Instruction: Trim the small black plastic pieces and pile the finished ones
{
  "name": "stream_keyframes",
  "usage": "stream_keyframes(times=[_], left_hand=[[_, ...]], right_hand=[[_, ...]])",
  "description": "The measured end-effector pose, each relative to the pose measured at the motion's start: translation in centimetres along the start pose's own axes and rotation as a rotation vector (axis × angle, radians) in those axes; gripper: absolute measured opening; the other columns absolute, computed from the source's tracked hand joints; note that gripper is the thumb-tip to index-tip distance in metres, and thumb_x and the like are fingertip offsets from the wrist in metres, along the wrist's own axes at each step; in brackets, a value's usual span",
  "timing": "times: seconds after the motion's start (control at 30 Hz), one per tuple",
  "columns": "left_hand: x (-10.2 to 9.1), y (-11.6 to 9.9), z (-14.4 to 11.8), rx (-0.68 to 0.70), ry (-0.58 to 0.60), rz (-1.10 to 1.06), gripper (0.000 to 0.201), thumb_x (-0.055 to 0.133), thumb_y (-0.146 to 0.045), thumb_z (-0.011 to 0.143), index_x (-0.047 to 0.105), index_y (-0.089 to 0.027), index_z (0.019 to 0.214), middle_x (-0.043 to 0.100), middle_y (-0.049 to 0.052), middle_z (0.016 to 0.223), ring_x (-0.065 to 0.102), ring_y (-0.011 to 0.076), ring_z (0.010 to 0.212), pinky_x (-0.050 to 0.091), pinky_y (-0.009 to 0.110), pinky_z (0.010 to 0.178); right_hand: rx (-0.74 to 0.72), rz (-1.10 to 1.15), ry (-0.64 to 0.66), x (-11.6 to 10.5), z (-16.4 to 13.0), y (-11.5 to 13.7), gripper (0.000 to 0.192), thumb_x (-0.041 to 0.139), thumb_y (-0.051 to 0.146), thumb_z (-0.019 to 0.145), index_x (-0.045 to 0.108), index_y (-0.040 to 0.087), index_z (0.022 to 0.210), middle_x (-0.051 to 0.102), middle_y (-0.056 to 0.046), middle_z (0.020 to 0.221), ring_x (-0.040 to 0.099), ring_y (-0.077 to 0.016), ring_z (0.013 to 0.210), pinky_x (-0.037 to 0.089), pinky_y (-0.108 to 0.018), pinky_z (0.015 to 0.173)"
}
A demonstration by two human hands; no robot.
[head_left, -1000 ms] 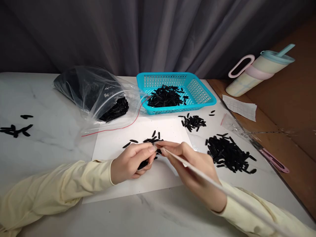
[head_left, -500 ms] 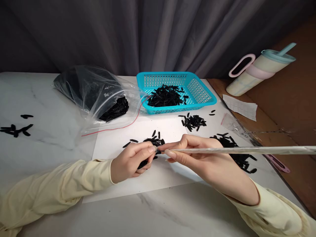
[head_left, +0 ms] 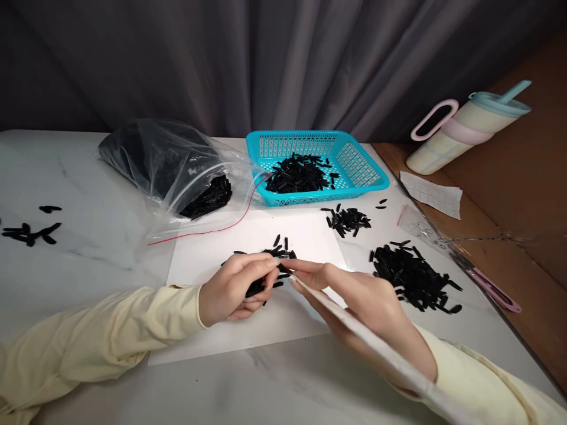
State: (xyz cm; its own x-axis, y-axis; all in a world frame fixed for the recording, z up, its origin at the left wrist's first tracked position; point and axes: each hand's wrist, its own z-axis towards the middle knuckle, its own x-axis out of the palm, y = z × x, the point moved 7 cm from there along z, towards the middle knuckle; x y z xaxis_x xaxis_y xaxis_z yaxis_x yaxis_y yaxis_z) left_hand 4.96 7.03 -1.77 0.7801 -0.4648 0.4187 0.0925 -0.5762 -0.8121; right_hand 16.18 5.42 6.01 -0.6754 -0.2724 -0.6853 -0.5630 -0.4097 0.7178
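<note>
My left hand (head_left: pixel 239 286) is closed, its thumb and forefinger pinched over a small black piece (head_left: pixel 284 269) whose outline is partly hidden. Between the thumb and fingers of my right hand (head_left: pixel 358 307) is a long, thin whitish stick (head_left: pixel 381 348), slanting down toward the lower right. Its tip meets the left fingertips, though I cannot tell exactly what it touches. Beneath both hands, a loose pile of narrow black pieces (head_left: pixel 277 241) lies on a white paper sheet (head_left: pixel 199 342). The left fingers cover part of that pile.
Behind stands a blue basket (head_left: pixel 372 183) holding black pieces, beside a clear zip bag (head_left: pixel 155 177) of more. Other piles lie at right (head_left: pixel 411 277), centre right (head_left: pixel 349 219) and far left (head_left: pixel 33 233). A tumbler (head_left: pixel 460 133), paper slip (head_left: pixel 432 195) and pink-handled tool (head_left: pixel 494 289) sit rightward.
The whitish stick has swung from nearly level to slanting steeply down to the right. My right hand has turned and lowered with it; the left hand has barely moved.
</note>
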Motion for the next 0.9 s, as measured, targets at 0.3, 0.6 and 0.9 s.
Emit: stream_keyframes(times=[0.3,0.6,0.9], left_hand=[[0.1,0.1,0.2,-0.027,0.01,-0.058,0.034,0.037,-0.037,0.089,0.043,-0.017,0.063,0.029,-0.009,0.042,0.019,0.0027,0.031,0.02,0.009,0.023],[0.1,0.2,0.6,-0.041,-0.01,-0.062,0.032,0.037,-0.037,0.088,0.041,-0.017,0.063,0.029,-0.009,0.041,0.017,0.0024,0.03,0.019,0.01,0.022],[1.4,0.6,-0.2,0.044,0.13,0.033,0.036,0.041,-0.045,0.088,0.039,-0.018,0.064,0.028,-0.01,0.043,0.015,0.0016,0.032,0.014,0.009,0.026]], right_hand=[[-0.357,-0.315,-0.28,1.6,-0.9,1.4,0.016,0.038,0.007,0.09,0.052,0.014,0.092,0.063,-0.017,0.114,0.066,-0.0197,0.092,0.054,-0.027,0.072],[-0.358,-0.268,-0.407,2.5,-0.8,-0.4,0.009,0.045,0.008,0.089,0.048,0.016,0.088,0.065,-0.014,0.11,0.068,-0.0184,0.083,0.055,-0.025,0.064],[-0.096,-0.228,-0.346,-0.1,0.3,-3.1,0.009,0.046,0.016,0.09,0.055,0.017,0.094,0.069,-0.008,0.103,0.069,-0.0172,0.085,0.056,-0.022,0.068]])
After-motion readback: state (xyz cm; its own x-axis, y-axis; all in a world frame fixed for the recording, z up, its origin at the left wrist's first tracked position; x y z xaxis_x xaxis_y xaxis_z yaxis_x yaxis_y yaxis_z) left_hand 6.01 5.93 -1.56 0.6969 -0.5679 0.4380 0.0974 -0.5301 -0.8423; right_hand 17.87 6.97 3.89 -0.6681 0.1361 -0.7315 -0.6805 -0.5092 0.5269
